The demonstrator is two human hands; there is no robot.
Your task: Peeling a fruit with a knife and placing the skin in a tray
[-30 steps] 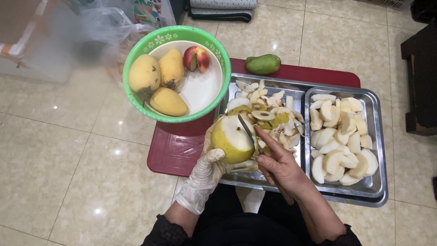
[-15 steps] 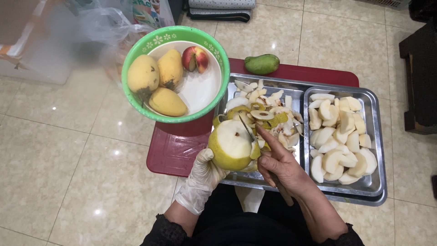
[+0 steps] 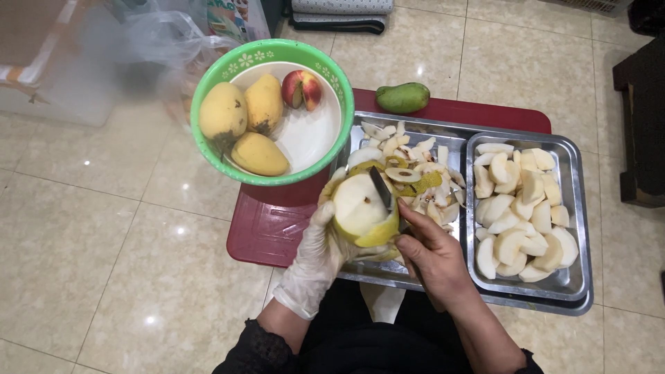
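Glossy floor tiles surround the metal tray point(image 3: 415, 277), above which the gloved left hand point(image 3: 315, 253) grips a half-peeled pear point(image 3: 360, 211), now turned slightly, while the right hand point(image 3: 433, 253), closed on the knife point(image 3: 381, 188), has advanced its blade upward.

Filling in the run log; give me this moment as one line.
left hand: holds pear | right hand: knife on pear | peels in tray
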